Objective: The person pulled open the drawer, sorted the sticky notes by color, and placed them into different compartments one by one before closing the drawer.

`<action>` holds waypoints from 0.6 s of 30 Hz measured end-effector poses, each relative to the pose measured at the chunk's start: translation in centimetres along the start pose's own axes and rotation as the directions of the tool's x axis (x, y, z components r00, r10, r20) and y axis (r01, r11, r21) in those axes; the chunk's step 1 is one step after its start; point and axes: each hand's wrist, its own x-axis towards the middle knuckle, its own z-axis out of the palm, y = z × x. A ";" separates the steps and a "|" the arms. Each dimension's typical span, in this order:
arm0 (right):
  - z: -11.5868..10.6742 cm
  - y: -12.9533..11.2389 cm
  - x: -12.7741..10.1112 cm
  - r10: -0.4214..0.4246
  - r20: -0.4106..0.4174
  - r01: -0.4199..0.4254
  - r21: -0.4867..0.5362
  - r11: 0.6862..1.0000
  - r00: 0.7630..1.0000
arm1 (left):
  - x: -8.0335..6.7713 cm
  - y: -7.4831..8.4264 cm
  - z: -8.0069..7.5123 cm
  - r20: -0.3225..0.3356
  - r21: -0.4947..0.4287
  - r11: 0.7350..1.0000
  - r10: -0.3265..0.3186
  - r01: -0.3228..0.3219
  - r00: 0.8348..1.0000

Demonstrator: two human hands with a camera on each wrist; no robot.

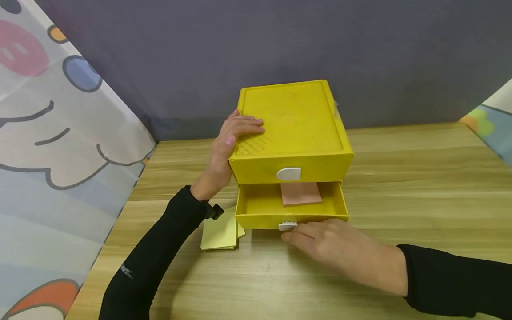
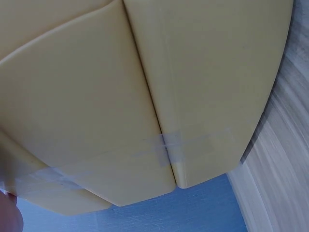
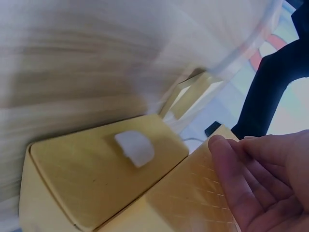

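A yellow drawer unit stands on the table with its middle drawer pulled out. Inside that drawer lies a pink pad of sticky notes. My left hand rests on the unit's top left edge, fingers extended across the top. At the drawer front, my right hand pinches the white handle, which its fingers partly cover. The right wrist view shows the thumb and fingertips together at the drawer front. Below it, the bottom drawer has its own white handle.
Yellow sticky notes lie stacked on the wooden table, left of the drawer and beside my left sleeve. A grey wall rises behind the unit. Clear tape crosses the unit's side. A cartoon-printed sheet hangs at left.
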 end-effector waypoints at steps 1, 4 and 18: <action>0.0 0.2 0.0 0.004 0.006 -0.004 -0.005 1.000 1.000 | 0.0 0.0 0.1 -0.002 0.002 1.000 0.001 -0.001 1.000; 0.2 0.7 0.1 0.015 0.022 -0.015 -0.015 1.000 1.000 | 0.0 -0.1 0.1 -0.008 0.006 1.000 0.001 -0.001 1.000; 1.7 3.1 0.5 0.085 -0.043 -0.085 0.005 0.996 0.995 | 0.0 -0.1 0.3 -0.010 0.005 1.000 -0.002 0.002 1.000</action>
